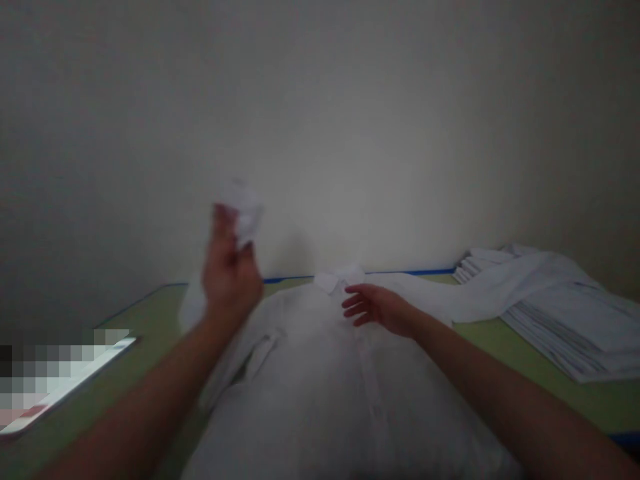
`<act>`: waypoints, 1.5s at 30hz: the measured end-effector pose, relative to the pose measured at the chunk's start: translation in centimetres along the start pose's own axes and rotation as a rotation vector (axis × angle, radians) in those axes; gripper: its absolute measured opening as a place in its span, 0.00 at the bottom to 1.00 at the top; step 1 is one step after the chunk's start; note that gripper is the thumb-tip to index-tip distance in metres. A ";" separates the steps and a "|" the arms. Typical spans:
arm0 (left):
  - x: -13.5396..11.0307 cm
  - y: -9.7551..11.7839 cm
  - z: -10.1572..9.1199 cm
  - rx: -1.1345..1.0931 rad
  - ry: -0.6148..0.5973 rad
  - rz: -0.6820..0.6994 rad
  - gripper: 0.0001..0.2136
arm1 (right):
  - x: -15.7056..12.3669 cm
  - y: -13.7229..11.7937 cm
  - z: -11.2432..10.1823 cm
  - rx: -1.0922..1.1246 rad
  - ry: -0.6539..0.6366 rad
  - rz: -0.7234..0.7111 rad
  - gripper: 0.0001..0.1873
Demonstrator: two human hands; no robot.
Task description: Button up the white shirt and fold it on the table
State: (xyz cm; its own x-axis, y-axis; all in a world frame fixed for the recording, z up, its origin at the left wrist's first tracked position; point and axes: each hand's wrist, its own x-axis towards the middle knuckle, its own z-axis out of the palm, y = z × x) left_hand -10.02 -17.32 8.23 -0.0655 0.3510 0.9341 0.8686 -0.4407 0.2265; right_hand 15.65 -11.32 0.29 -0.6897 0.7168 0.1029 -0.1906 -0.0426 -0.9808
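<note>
A white button-up shirt (310, 393) lies spread out, front side up, with its collar (340, 277) towards the wall. My left hand (233, 273) is raised above the table at the shirt's left side, closed on a bunched white end of the shirt's sleeve (245, 207). Motion blurs this hand and the cloth. Just below the collar, by the button strip, hovers my right hand (367, 307). Its fingers are apart and nothing is in them. Whether its fingertips touch the shirt I cannot tell.
The other sleeve stretches right, over a pile of folded white garments (565, 320). At the left edge sits a bright, flat screen-like device (75, 383), partly pixelated. The green tabletop (165, 313) has a blue edge and meets a plain grey wall (350, 133).
</note>
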 end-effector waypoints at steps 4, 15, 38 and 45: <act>-4.5 3.5 9.1 -0.016 -0.344 0.132 0.25 | 1.1 0.7 -0.8 0.359 0.012 -0.103 0.21; -7.0 4.9 12.5 -0.410 -0.646 -0.045 0.12 | 2.0 4.5 -3.9 0.338 0.283 -0.133 0.18; -1.5 2.2 12.0 -0.379 -0.946 -0.034 0.05 | -0.6 0.9 -6.2 -0.335 -0.178 0.016 0.12; -1.3 2.1 11.6 -0.433 -1.086 -0.093 0.11 | -0.9 0.2 -5.6 -0.642 -0.070 -0.188 0.10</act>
State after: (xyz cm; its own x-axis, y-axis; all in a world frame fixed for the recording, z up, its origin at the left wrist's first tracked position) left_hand -2.39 -9.10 4.28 0.5152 0.8255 0.2305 0.6293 -0.5469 0.5522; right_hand 20.14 -8.09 -0.97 -0.7333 0.6238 0.2706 0.1268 0.5165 -0.8469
